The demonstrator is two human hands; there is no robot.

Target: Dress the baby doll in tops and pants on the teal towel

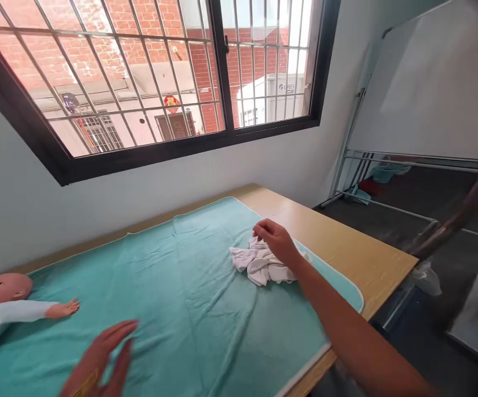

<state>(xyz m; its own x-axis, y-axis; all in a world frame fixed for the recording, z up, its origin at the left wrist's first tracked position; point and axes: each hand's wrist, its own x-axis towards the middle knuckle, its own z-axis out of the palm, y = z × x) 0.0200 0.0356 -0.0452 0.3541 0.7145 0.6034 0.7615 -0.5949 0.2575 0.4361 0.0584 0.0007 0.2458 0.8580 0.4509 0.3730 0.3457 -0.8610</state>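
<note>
A crumpled white cloth (259,263), perhaps a small garment, lies in a loose heap on the teal pad (151,275). My right hand (275,241) is over its far side, fingers curled and drawn together; whether they pinch any fabric is hidden. Low in the view, my left hand (104,353) hovers above the pad, thumb and fingers apart, slightly blurred, holding nothing. A baby doll (13,311) in a white long-sleeved outfit lies at the left edge, one arm stretched toward the middle. Its lower body is out of view.
The pad covers much of a wooden table (325,237) set against the wall below a barred window (172,82). A whiteboard on a metal stand (437,94) stands to the right. Beyond the table's right edge are a clear plastic bag (427,277) and dark floor.
</note>
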